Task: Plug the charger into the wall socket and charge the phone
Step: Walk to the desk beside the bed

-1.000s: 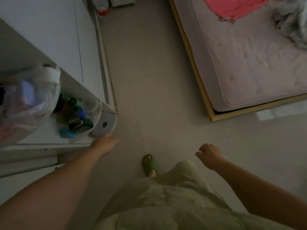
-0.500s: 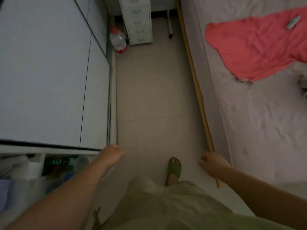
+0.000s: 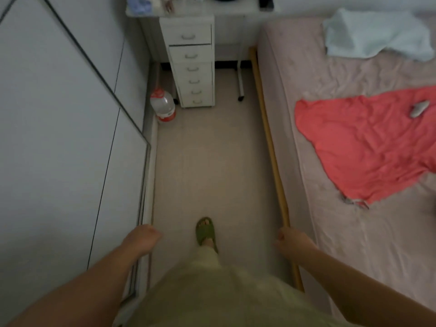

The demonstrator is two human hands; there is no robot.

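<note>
- Left hand (image 3: pixel 141 239) and right hand (image 3: pixel 292 241) hang loosely curled, empty;
- no charger, phone or socket visible; seemingly every step remains.

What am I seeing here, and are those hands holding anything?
This is one picture from a wide-angle camera on a person's head, looking forward and down. No machine: the bare arms are the person's own. The left hand and right hand hang loosely curled, holding nothing. A green slipper stands on the pale floor. Left: white wardrobe doors; ahead: a narrow white drawer unit and a clear red-labelled plastic bottle; right: a pink-sheeted bed with a coral-red cloth.
</note>
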